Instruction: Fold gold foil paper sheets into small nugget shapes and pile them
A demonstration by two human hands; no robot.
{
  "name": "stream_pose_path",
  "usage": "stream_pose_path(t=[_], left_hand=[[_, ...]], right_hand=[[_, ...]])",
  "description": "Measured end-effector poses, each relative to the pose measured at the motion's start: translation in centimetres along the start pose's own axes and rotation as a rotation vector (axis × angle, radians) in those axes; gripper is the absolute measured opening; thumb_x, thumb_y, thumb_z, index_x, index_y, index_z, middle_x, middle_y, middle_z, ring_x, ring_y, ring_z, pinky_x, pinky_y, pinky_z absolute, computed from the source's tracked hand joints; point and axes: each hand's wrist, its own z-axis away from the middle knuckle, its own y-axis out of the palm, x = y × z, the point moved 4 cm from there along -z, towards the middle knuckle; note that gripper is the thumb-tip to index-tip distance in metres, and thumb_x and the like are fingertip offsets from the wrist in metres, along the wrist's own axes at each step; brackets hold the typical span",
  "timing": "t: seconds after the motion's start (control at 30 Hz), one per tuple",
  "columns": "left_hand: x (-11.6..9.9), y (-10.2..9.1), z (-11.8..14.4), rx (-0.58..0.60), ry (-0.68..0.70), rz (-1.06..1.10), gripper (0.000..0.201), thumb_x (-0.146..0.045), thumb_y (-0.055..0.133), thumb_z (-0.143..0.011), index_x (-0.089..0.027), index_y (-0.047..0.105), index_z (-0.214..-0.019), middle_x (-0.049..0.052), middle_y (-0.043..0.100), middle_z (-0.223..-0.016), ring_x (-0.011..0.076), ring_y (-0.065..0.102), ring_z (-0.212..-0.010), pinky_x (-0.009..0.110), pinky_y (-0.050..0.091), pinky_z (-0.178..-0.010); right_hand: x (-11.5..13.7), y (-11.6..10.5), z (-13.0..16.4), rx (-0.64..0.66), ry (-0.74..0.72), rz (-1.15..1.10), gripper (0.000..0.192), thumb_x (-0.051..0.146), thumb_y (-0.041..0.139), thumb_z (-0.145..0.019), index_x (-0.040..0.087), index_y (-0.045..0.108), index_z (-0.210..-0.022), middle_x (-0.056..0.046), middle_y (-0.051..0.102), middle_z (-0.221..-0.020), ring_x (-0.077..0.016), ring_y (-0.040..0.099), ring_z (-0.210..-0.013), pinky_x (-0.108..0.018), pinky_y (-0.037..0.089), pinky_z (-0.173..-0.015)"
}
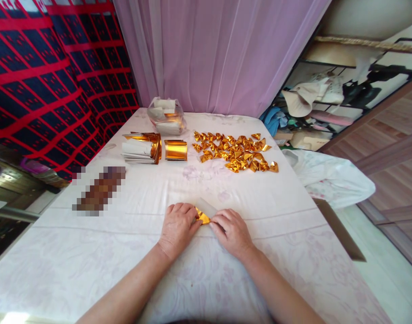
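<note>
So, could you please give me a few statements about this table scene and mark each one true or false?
1. Both hands press on one gold paper piece. True: the left hand and right hand meet over it.
2. The heap of folded gold pieces lies to the left of the hands. False: it lies farther back, to the right.
3. A plastic bag sits near the purple curtain. True.
4. The stack of gold sheets is beside the right hand. False: it lies far back on the left.
5. The table bears a white cloth. True.
</note>
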Motion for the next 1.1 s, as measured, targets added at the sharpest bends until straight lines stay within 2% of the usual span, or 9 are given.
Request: stream_pose_path(t=[0.4, 0.6, 1.1], left_hand=[[0.06, 0.10, 0.34, -0.025, 0.010, 0.030, 0.011, -0.031, 0.058, -0.091, -0.022, 0.064, -0.091, 0.003, 0.066, -0.101, 0.0228, 0.055, -0.097, 0.039, 0.039, -0.085], [-0.21, 0.15, 0.32, -0.040, 0.010, -0.001, 0.021, -0.042, 0.060, -0.088, -0.021, 0.064, -0.091, 0.004, 0.065, -0.099, 0.0235, 0.055, -0.095, 0.040, 0.039, -0.084], [-0.66, 0.13, 0.09, -0.065, -0.019, -0.014, 0.014, -0.035, 0.061, -0.087, -0.021, 0.060, -0.082, 0.004, 0.063, -0.090, 0.0235, 0.055, -0.091, 0.040, 0.039, -0.081]], right_hand=[[0.52, 0.62, -0.38, -0.044, 0.178, 0.109, 0.014, 0.023, 0.057, -0.087, 0.021, 0.059, -0.074, -0.002, 0.060, -0.077, -0.0180, 0.054, -0.077, -0.030, 0.038, -0.072], [0.60, 0.76, -0.46, -0.065, 0.200, 0.149, 0.011, 0.021, 0.060, -0.085, 0.021, 0.057, -0.074, -0.002, 0.059, -0.076, -0.0185, 0.054, -0.077, -0.031, 0.037, -0.072], [0.67, 0.83, -0.53, -0.090, 0.209, 0.167, 0.011, 0.021, 0.060, -0.083, 0.022, 0.056, -0.073, -0.002, 0.058, -0.076, -0.0183, 0.054, -0.075, -0.031, 0.036, -0.069]])
